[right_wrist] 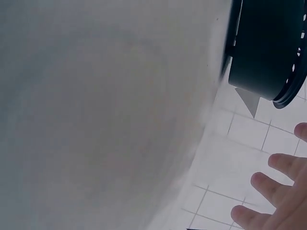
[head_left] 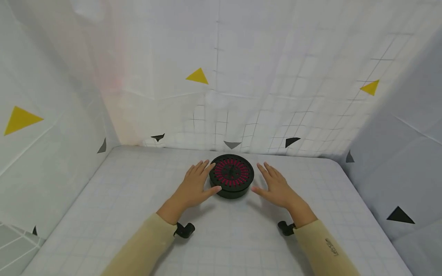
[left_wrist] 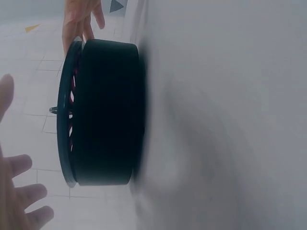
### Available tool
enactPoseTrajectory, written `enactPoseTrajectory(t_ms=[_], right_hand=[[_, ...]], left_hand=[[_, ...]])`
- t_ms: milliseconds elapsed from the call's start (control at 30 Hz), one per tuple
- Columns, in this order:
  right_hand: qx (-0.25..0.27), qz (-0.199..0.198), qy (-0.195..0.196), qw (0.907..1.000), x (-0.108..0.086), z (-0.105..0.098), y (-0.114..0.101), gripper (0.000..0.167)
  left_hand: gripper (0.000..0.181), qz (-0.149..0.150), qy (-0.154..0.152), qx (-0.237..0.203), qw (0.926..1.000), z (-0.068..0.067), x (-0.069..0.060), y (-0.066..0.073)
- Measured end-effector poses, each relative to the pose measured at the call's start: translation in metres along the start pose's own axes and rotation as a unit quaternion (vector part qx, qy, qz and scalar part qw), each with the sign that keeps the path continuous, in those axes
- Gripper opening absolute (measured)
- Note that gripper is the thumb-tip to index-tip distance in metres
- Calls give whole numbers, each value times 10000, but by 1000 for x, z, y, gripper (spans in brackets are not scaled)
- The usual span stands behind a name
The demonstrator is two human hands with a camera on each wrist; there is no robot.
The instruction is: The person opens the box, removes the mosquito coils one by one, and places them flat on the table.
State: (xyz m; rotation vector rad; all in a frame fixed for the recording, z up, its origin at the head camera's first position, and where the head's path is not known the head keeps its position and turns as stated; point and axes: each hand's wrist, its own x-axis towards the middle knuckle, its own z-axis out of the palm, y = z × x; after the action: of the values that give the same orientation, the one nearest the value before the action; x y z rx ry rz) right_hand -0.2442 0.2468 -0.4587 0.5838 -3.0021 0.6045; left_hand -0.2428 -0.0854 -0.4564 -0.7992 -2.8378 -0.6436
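Note:
A round black device [head_left: 231, 191] with a ring of red slots on top stands upright on the white table. My left hand [head_left: 195, 186] is at its left side with fingers spread, the thumb and index finger close to the rim; whether they touch it I cannot tell. On the right, my right hand [head_left: 277, 188] is held with spread fingers a little apart from the rim. In the left wrist view the device's dark side wall [left_wrist: 108, 115] fills the middle. The right wrist view shows part of the device [right_wrist: 268, 48] above the right fingers.
The white table [head_left: 138, 237] reaches back to a white sheet wall [head_left: 241, 76] with grid lines and yellow and black triangles. More white sheets [head_left: 41, 153] hang at both sides. A small black wrist mount [head_left: 185, 230] sits at the left cuff, another [head_left: 286, 228] at the right.

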Motion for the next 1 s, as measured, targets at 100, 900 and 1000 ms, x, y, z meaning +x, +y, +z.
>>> enactPoseTrajectory(t_ms=[100,900,1000], right_hand=[[78,-40,11,10000,2,0,-1,93],[1024,76,-287,9943,17,-1,-10,102],[1151,145,-349,9926,18,-1,-10,103]], left_hand=[[86,77,81,-91,9999,2,4,4],[63,221,802,-1231,9889,14,32,26],[62,106,810,-1297,9882,16,36,30]])
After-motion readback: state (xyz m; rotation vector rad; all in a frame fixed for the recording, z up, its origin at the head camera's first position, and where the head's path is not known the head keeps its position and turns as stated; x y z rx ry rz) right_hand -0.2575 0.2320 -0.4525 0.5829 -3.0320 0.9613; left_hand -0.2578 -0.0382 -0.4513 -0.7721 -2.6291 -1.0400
